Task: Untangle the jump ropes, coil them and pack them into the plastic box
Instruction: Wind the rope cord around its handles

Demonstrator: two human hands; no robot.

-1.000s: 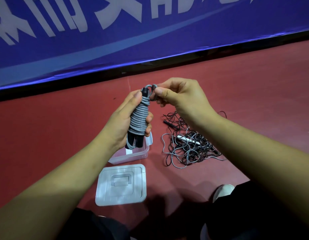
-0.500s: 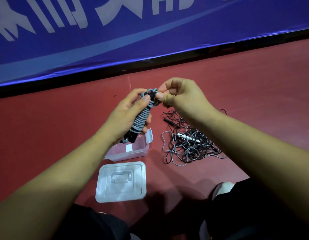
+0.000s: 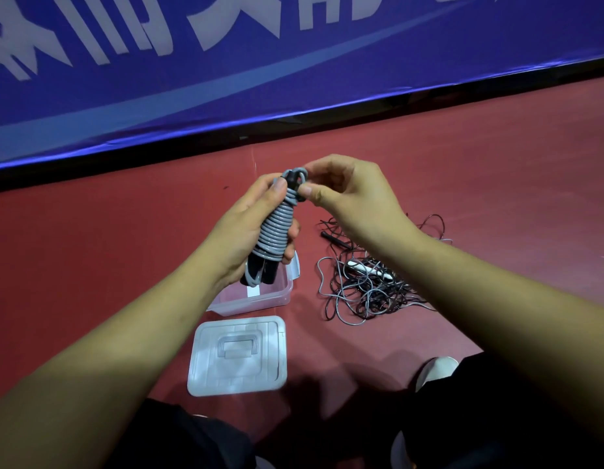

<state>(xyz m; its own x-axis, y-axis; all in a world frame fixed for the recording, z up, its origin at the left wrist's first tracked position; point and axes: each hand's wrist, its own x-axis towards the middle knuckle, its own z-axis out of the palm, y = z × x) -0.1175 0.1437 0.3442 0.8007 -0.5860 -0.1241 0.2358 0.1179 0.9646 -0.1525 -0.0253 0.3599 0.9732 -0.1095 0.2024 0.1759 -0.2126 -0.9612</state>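
My left hand [image 3: 246,228] grips a grey jump rope [image 3: 276,228] wound tightly around its black handles, held upright above the open clear plastic box [image 3: 260,299] on the red floor. My right hand [image 3: 348,194] pinches the rope's end loop at the top of the bundle between thumb and forefinger. To the right of the box lies a tangled pile of black and grey ropes [image 3: 368,286] with a white handle [image 3: 371,270] and a black handle [image 3: 334,238] showing. The box is partly hidden behind my left hand and the bundle.
The box's white lid [image 3: 239,357] lies flat on the floor just in front of the box. A blue banner [image 3: 293,62] runs along the far edge of the floor. My shoe [image 3: 436,370] and dark trousers are at the bottom right.
The coiled bundle has tilted back towards upright. My right hand's fingers have shifted at the top loop, staying pinched on the rope end.
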